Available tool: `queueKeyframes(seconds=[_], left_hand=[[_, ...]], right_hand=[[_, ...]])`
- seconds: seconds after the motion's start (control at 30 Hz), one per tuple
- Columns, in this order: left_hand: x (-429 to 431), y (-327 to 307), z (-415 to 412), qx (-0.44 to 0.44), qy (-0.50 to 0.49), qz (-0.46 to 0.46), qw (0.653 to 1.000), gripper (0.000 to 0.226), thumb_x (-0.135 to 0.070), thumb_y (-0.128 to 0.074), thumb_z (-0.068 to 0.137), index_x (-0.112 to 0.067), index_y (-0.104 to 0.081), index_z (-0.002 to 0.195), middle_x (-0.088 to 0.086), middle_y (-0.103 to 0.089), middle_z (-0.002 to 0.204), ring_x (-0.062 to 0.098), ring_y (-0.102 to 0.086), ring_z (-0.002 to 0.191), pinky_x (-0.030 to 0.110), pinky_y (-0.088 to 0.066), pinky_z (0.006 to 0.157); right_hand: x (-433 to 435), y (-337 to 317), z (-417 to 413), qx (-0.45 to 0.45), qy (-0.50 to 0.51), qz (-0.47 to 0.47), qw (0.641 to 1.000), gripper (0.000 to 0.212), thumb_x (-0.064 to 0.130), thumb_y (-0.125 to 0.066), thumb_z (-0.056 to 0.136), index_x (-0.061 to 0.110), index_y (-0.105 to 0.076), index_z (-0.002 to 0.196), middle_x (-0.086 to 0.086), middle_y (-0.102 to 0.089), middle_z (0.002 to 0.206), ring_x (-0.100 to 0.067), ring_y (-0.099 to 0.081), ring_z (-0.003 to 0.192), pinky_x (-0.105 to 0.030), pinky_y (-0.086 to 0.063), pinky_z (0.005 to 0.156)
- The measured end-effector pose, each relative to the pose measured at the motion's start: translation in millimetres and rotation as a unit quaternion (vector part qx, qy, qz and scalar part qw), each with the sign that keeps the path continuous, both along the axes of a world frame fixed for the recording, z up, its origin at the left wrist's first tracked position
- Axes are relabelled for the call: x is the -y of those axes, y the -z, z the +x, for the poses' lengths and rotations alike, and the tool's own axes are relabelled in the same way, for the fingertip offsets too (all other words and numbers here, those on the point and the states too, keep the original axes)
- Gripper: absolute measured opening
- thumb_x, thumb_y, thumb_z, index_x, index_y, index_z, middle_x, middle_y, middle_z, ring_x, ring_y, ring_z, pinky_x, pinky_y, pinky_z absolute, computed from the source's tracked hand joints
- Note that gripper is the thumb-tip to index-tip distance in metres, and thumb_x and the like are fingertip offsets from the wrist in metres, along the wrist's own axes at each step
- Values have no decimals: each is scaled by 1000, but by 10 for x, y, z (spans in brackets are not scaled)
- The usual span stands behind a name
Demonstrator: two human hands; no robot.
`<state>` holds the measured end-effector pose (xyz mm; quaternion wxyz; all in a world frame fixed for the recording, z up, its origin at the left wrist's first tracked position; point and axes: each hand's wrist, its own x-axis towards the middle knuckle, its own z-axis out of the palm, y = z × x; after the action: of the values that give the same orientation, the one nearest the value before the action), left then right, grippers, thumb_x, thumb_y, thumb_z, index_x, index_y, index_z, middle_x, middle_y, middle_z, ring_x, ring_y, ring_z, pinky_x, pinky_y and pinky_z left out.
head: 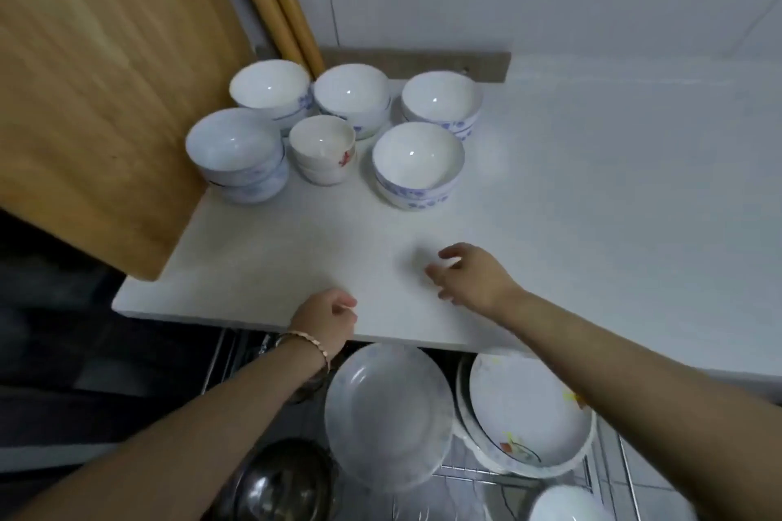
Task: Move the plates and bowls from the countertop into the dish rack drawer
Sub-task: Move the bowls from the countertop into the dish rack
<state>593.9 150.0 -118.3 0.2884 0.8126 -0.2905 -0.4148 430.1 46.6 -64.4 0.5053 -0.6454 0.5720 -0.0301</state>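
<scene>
Several stacks of white bowls with blue patterns stand at the back left of the white countertop (262, 266); the nearest stack (417, 165) is at the right, and a small cup-like bowl stack (323, 148) with a red mark sits in the middle. Below the counter edge the dish rack drawer (465, 474) holds plates: a white plate (387, 415) on edge and a flowered plate stack (529, 415). My left hand (326, 319) hovers at the counter's front edge, fingers curled and empty. My right hand (469, 273) is over the counter, fingers apart, empty.
A wooden cutting board (97, 97) leans at the left, overlapping the counter. Two wooden rolling pins (279, 0) stand against the tiled wall. A steel bowl (279, 482) sits in the drawer's left side. Another white dish (567, 505) shows at the bottom right.
</scene>
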Motion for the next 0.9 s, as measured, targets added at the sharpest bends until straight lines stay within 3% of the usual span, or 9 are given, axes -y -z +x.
queueKeyframes(seconds=[0.1,0.2,0.27,0.4,0.47,0.57,0.73,0.8,0.9], left_hand=[[138,-94,428,2,-10,10,1000,17,-2,-47,90,-14,-59,90,14,-65,85,26,-62,80,22,-45,54],[225,-73,747,6,5,12,1000,23,-2,-48,89,-5,-64,105,20,-68,102,34,-67,92,28,-50,69],[261,-41,887,4,8,15,1000,24,-1,-49,88,0,-65,106,24,-67,109,38,-66,99,37,-53,86],[263,-7,991,-33,21,17,999,25,-1,-48,88,-1,-63,109,21,-66,106,38,-66,95,22,-47,64],[258,-58,945,-65,28,18,997,27,-1,-47,90,-1,-60,113,16,-63,97,28,-65,76,15,-42,49],[277,-189,792,-131,13,6,991,31,-3,-49,90,-3,-56,120,10,-59,92,13,-58,62,21,-43,56],[261,-543,341,-284,-10,34,958,58,-31,-54,91,-34,-27,143,6,-50,113,30,-63,83,34,-52,72],[165,-620,101,-315,14,45,948,59,-40,-53,90,-43,-23,141,7,-46,121,35,-64,88,39,-54,75],[-87,-603,-339,-317,57,51,945,45,-36,-57,87,-43,-35,126,6,-57,111,24,-70,60,35,-58,60]], right_hand=[[428,-12,530,126,217,104,962,63,37,-57,88,4,-36,137,-21,-56,117,-25,-60,66,-34,-54,65],[767,82,827,227,346,167,895,56,33,-53,92,5,-35,137,-21,-56,116,-36,-61,100,-43,-54,83],[890,222,933,254,378,163,875,46,16,-46,95,1,-34,137,-18,-63,109,-34,-62,90,-44,-53,87],[929,414,1009,297,425,117,847,49,-4,-34,88,-2,-34,138,-21,-56,101,-26,-53,63,-31,-56,40],[829,395,928,317,446,126,827,39,-5,-35,88,-5,-40,127,-19,-52,88,-30,-54,63,-31,-53,36],[542,338,684,318,427,168,830,9,-4,-35,87,-2,-44,90,-25,-52,99,-35,-58,66,-40,-60,62],[-67,145,9,295,328,211,872,18,-5,-37,87,0,-52,96,-24,-63,91,-29,-70,60,-30,-61,54],[-298,58,-312,272,273,222,896,25,-4,-39,88,4,-55,106,-22,-65,97,-32,-69,69,-32,-62,62],[-642,7,-833,223,207,217,928,28,-3,-44,88,15,-59,103,-15,-67,94,-31,-69,74,-35,-61,70]])
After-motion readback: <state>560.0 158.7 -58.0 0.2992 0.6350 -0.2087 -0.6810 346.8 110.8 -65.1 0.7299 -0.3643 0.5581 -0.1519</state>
